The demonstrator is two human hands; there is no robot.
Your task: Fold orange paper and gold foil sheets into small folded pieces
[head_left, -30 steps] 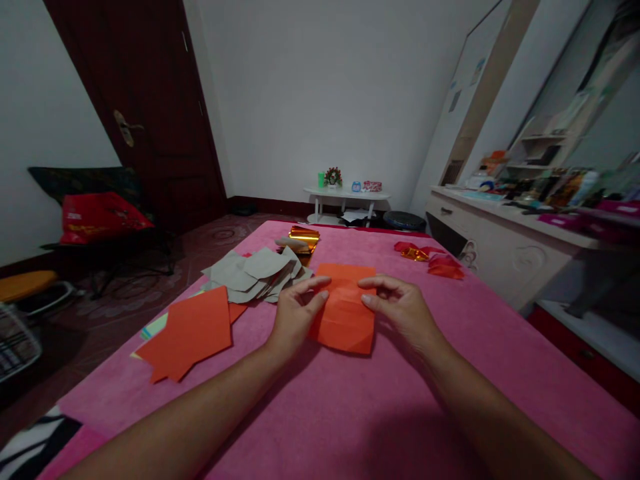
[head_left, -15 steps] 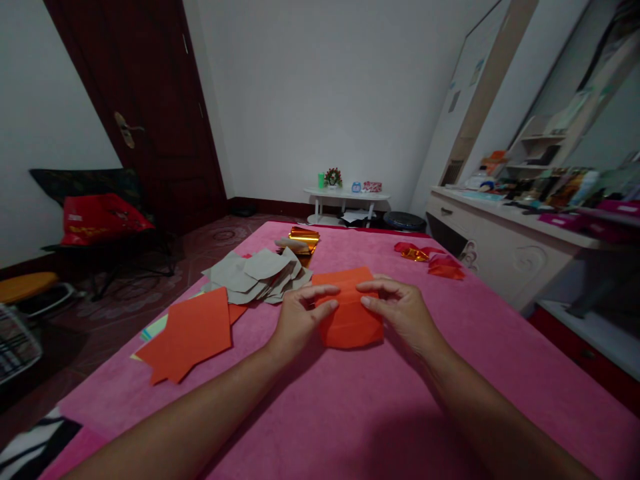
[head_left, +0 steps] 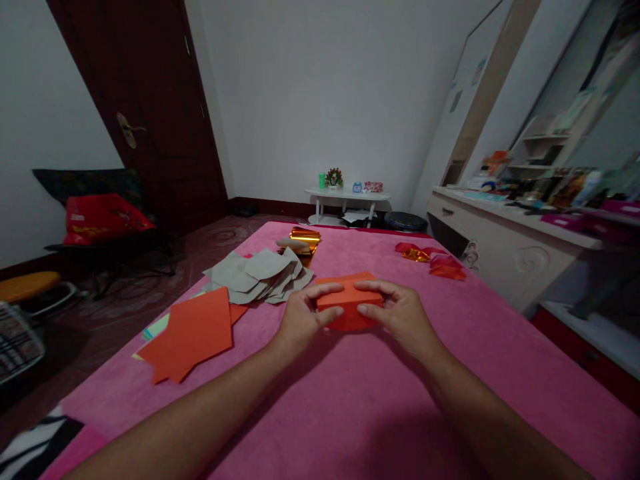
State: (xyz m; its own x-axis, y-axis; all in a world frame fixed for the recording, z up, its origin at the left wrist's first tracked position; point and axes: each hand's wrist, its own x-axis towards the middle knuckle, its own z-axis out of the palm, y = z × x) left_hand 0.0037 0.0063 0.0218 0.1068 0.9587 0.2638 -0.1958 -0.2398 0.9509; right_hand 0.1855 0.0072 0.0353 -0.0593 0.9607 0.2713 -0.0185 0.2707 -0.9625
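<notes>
Orange paper (head_left: 353, 301) is folding between the left hand (head_left: 301, 315) and the right hand (head_left: 404, 312), each pinching one side with thumb and fingers, above the pink cloth (head_left: 330, 407). Grey pieces (head_left: 247, 275) are lying left, loose orange sheets (head_left: 197, 330) nearer left, and gold foil (head_left: 307, 241) is gleaming farther off.

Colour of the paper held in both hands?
The paper is orange; best in head view.

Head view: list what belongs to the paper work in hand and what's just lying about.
Belongs: orange paper, pinched in left hand and right hand; probably orange sheets; perhaps grey pieces.
Just lying about, seemingly: red bag, green container, red flowers.
</notes>
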